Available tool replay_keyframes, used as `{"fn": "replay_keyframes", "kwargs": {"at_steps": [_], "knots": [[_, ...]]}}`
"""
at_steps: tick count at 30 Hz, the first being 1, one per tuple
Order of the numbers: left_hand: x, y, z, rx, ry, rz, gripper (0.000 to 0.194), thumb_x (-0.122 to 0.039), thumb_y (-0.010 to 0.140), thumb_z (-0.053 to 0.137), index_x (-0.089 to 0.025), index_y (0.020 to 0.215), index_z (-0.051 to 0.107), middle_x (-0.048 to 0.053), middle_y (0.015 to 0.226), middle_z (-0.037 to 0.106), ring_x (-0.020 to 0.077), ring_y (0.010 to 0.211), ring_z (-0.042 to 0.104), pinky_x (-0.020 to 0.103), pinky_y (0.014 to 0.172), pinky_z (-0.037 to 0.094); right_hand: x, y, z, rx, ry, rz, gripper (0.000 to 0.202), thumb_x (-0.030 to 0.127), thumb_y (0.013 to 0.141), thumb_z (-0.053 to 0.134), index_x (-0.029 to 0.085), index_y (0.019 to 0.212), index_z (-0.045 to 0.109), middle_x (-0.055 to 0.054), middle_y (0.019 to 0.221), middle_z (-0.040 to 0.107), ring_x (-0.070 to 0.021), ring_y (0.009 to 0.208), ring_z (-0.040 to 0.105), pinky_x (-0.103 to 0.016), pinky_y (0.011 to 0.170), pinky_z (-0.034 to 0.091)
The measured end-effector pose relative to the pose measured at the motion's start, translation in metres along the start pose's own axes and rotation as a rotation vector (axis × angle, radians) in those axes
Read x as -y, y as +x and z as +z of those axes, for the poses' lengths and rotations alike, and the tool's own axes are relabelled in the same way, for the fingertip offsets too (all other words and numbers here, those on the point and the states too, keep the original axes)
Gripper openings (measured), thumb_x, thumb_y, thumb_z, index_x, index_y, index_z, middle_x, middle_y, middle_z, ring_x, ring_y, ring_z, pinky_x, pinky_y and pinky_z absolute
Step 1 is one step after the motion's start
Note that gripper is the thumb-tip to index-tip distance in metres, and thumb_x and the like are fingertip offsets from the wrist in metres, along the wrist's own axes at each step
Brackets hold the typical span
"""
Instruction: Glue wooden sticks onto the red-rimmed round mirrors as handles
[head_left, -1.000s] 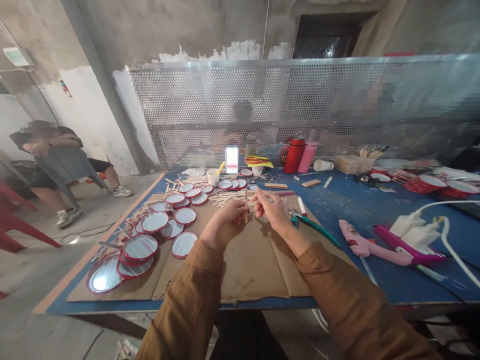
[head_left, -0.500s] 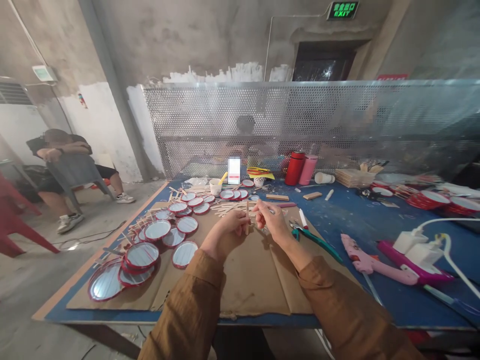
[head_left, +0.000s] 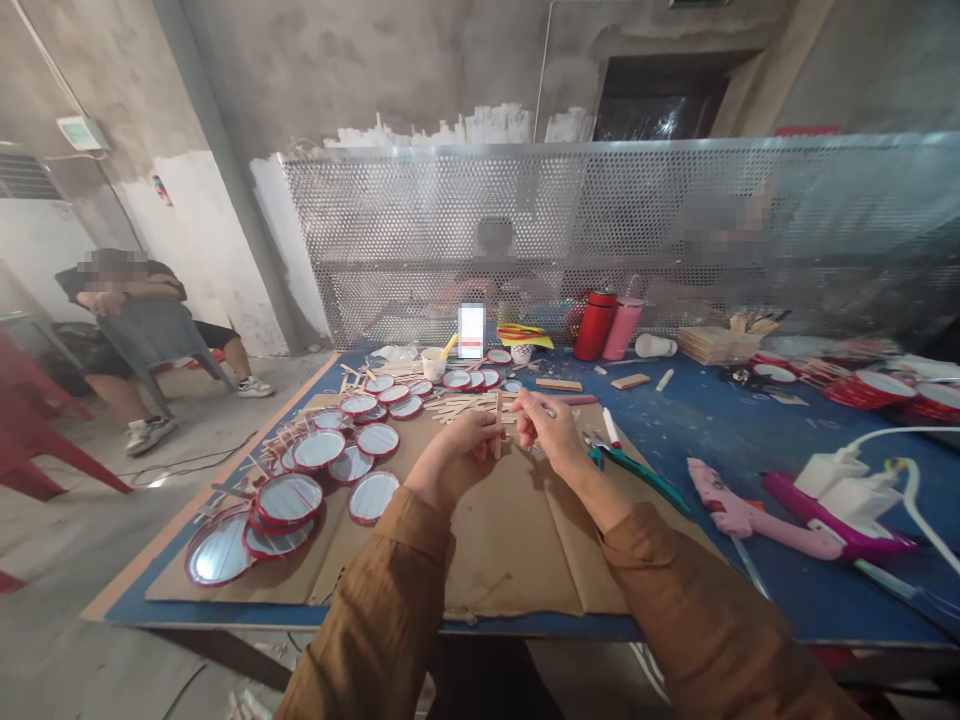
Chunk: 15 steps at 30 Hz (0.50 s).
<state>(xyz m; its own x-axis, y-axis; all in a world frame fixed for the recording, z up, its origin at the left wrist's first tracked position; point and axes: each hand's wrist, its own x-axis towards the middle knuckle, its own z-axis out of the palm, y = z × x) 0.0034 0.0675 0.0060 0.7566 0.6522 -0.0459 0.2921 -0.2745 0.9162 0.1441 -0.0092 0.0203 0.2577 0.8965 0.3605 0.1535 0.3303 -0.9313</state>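
Note:
Above the cardboard sheet (head_left: 517, 560), my left hand (head_left: 466, 445) is closed on a flat wooden stick (head_left: 499, 425), which stands upright between the fingers. Just to the right of the stick is my right hand (head_left: 551, 430), its fingers pinched together. A small greyish bit shows at those fingers, too small to name. Behind both hands lies a loose heap of similar wooden sticks (head_left: 454, 404). To the left, several round red-rimmed discs with shiny pale faces (head_left: 319, 449) lie in overlapping piles, some with wooden sticks beside or under them.
Green-handled pliers (head_left: 649, 478) and a white marker (head_left: 611, 427) lie right of my hands. Farther right are a pink glue gun (head_left: 757, 525) and a power strip (head_left: 840, 520) with white plugs. Bottles (head_left: 596, 325) stand by the perforated screen (head_left: 420, 230). A person sits at far left.
The whole view has tilted slightly downward, so the scene sits higher. My right hand has shifted slightly away from the stick; the left hand keeps its hold.

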Motion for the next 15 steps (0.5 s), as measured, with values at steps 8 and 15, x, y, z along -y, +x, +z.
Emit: {"fn": "replay_keyframes", "kwargs": {"at_steps": [8, 15], "knots": [[-0.0058, -0.0065, -0.0001, -0.037, -0.009, -0.012, 0.025, -0.028, 0.086, 0.053, -0.015, 0.066, 0.055, 0.001, 0.052, 0.057, 0.0080, 0.039, 0.046, 0.023, 0.047, 0.035, 0.0029, -0.0029, 0.0018, 0.014, 0.006, 0.010, 0.053, 0.070, 0.075, 0.059, 0.017, 0.070, 0.063, 0.004, 0.049, 0.053, -0.0085, 0.034, 0.049, -0.020, 0.035, 0.040], [-0.0038, -0.0040, -0.0017, -0.017, 0.044, -0.025, 0.024, -0.022, 0.088, 0.049, -0.016, 0.065, 0.051, -0.001, 0.051, 0.056, 0.0068, 0.040, 0.046, 0.022, 0.050, 0.036, 0.0037, -0.0023, 0.0001, -0.007, -0.005, -0.016, 0.051, 0.068, 0.076, 0.061, 0.017, 0.071, 0.064, 0.003, 0.049, 0.052, -0.0089, 0.035, 0.049, -0.020, 0.035, 0.040]]}}
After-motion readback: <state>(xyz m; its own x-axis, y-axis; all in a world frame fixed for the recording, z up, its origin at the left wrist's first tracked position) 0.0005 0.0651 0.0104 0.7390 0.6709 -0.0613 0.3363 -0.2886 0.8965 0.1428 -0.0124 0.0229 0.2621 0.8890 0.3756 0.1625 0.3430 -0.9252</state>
